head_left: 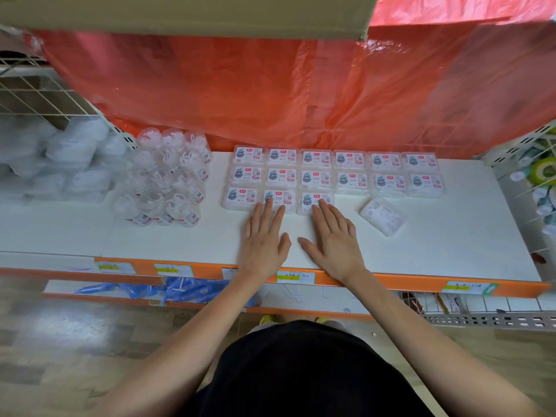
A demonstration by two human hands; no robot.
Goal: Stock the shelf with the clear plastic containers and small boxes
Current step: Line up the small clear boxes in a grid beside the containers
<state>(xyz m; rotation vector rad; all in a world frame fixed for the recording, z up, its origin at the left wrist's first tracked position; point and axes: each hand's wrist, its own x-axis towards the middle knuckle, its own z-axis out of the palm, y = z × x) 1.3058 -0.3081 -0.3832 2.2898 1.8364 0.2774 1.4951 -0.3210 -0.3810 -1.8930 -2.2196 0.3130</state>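
Note:
Several small clear boxes with blue-and-white labels (316, 176) lie in rows on the white shelf (436, 251). My left hand (264, 236) lies flat, fingers straight, its fingertips touching the front-row box (281, 200). My right hand (331, 236) is flat too, its fingertips on the neighbouring front box (316, 201). One loose clear box (383, 216) lies askew, label side hidden, to the right of my right hand. Round clear plastic containers (171, 176) stand in a cluster to the left of the boxes.
A red plastic sheet (270, 94) hangs behind the shelf, with a cardboard box (180, 13) above. Bagged white goods (60, 158) fill the far left. The orange shelf edge (391, 281) carries price tags. Blue packets (168, 290) lie on the lower shelf. A wire rack (538, 191) stands at right.

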